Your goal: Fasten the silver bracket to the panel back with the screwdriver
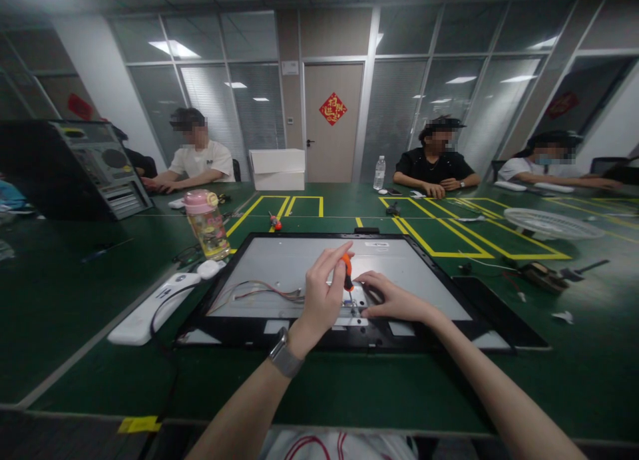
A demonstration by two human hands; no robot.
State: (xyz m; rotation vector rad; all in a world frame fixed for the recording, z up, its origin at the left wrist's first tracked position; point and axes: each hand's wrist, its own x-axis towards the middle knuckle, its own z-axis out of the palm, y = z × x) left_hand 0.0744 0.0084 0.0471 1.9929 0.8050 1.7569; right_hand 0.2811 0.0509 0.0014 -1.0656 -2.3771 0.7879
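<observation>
A flat display panel (419,273) with a black frame and grey back lies face down on the green table. My left hand (323,290), wearing a watch, is closed around an orange-and-black screwdriver (347,271), held upright. Its shaft points down at small metal parts on a plate (357,321) near the panel's lower middle; the exact contact of the tip is too small to tell. Beside it, my right hand (394,299) rests on the plate, thumb and fingers apart on either side of the screwdriver's shaft. Thin wires (269,287) run left from the plate.
Left of the panel are a white power strip (154,307), a pink-lidded bottle (206,224) and a black computer case (74,170). To the right lie a black slab (499,310) and a tool (544,275). Several people sit across the table, near a white box (277,169).
</observation>
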